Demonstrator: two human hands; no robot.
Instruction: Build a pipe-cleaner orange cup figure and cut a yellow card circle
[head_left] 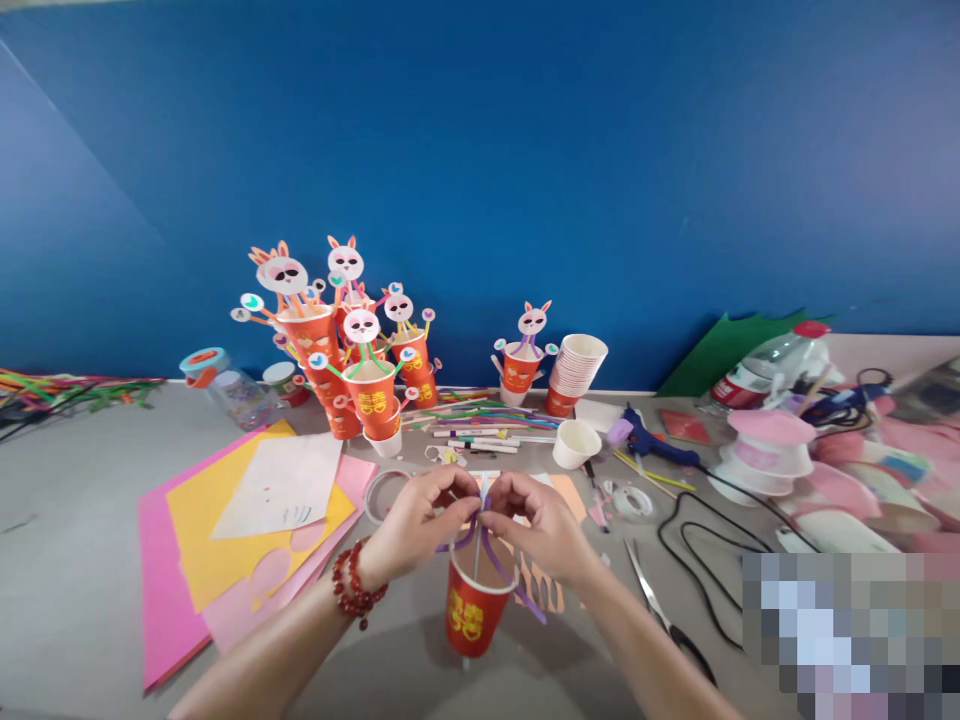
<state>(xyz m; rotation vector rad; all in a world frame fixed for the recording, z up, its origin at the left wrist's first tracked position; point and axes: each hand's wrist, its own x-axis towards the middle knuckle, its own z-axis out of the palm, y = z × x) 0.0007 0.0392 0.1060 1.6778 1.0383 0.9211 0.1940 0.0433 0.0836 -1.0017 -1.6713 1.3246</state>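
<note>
At lower centre, the left hand (431,505) and right hand (541,520) pinch purple strips (529,603) at a stick (477,556) above the cup (475,615), apparently fastening, which calls for steadiness.

There are two hands (429,518) (547,520), five plainly visible rabbit faces (362,326), one pair of scissors (655,599) and one red-capped bottle (772,368).
</note>
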